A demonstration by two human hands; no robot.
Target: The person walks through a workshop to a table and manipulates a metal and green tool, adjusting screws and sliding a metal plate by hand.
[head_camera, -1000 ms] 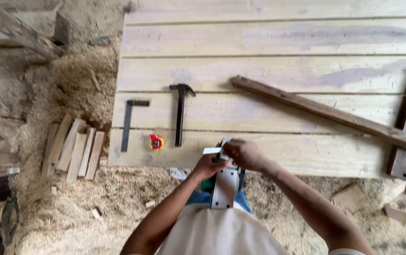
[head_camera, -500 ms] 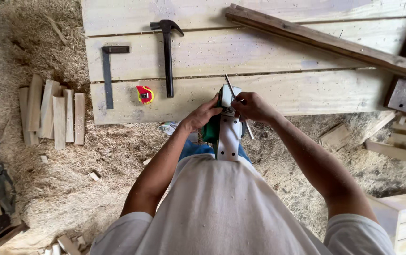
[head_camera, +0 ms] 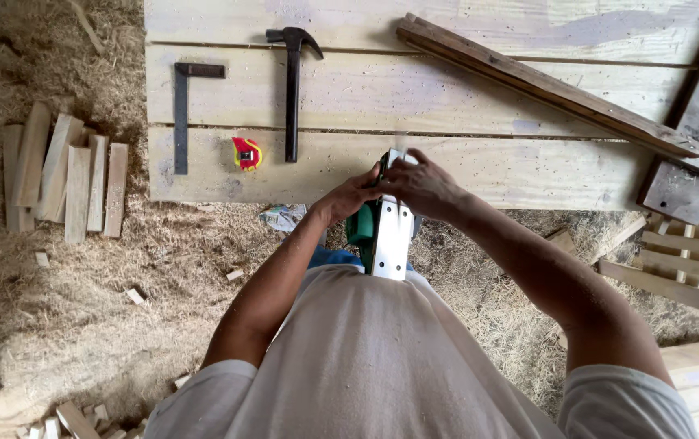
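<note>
Hands (head_camera: 390,191) lower in view now, both clamped on green-and-white power tool (head_camera: 386,232).

I see a green and silver-white power tool (head_camera: 383,232), a black hammer (head_camera: 292,89), a red and yellow tape measure (head_camera: 246,154), a dark steel square (head_camera: 182,106), pale bench planks (head_camera: 463,97), tan sawdust (head_camera: 65,317)

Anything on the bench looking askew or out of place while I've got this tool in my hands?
One dark plank lies diagonally across the bench boards. The hammer, square and tape measure lie in line. Both hands are on the green and white tool.
</note>
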